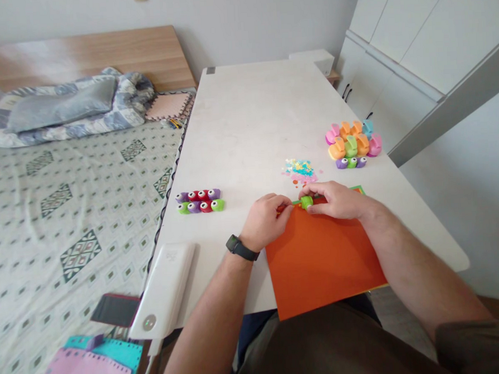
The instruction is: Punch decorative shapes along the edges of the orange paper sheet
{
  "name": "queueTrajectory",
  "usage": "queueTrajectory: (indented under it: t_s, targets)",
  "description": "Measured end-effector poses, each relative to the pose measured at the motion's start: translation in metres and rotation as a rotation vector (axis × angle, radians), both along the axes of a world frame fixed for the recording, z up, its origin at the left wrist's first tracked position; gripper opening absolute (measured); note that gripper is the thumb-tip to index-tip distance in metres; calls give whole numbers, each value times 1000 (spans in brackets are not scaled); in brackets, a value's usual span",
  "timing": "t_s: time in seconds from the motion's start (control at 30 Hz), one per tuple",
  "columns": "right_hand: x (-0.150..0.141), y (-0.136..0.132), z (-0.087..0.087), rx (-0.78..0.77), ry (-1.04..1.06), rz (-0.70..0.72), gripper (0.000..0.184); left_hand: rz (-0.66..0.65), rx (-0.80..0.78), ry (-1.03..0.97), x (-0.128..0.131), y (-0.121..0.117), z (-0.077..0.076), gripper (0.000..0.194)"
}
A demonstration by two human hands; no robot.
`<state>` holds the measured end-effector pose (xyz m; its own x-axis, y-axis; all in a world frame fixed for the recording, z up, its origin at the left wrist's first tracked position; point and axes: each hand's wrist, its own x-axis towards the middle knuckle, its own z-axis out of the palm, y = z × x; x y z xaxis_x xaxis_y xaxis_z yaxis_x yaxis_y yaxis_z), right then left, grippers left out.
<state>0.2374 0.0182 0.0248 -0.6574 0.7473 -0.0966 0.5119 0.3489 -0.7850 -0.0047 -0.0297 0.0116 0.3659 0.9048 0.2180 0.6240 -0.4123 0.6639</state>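
Keeping the top sheet flat and the punch square should serve best. Right hand: clamped on that punch, one, green, at the sheet's far edge. Left hand: fingertips close beside it; whether pinching paper, I cannot tell. Small punches: eight left, three right. Large punches: eight. Confetti: one heap.

Left grip pinches the far edge of an orange sheet; right grip holds a green punch.
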Motion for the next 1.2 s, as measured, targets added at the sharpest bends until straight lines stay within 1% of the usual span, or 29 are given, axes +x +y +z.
queueTrajectory:
  t_s: [0.4, 0.6, 0.8, 0.87, 1.0, 1.2]
  targets:
    - [-3, 0, 0, 16, -25, -24, 24, 1, 3, -2, 0, 0, -1, 15]
    - [-4, -1, 1, 15, -30, -14, 22, 7, -3, -4, -2, 0, 4, 13]
    - [-4, -2, 2, 23, -47, -15, 23, 12, 25, 42, -4, 0, 10, 22]
    - [-4, -2, 3, 31, -62, -17, 23, 14, 36, 75, -4, 1, 9, 23]
    - [-4, -2, 2, 31, -60, -12, 23, -8, 47, 127, -2, 4, 5, 16]
    - [-5, -3, 0, 39, -62, 3, 22, -54, 19, 119, 2, 7, -2, 15]
